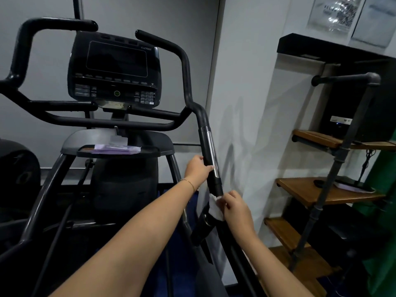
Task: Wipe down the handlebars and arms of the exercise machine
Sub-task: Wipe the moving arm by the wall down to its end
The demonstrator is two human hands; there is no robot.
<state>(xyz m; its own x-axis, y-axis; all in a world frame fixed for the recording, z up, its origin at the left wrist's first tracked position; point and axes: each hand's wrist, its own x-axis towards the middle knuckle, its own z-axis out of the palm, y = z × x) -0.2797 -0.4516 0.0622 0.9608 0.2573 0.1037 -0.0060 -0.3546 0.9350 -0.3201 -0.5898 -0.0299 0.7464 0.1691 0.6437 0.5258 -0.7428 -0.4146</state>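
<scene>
Left hand (198,168) grips arm (208,144); right hand (236,209) pinches cloth (215,207) on it, wall (246,93) near; tray (153,151) holds purple packet (115,149).

Two bare forearms (137,236), a thin gold chain bracelet (189,183) just behind the left hand (198,167).

- The wall (252,116) stands just right of the machine arm (207,146), leaving only a narrow gap.
- Left of the arm, open room reaches the tray (150,151).
- The pipe shelf (338,162) blocks the far right.
</scene>
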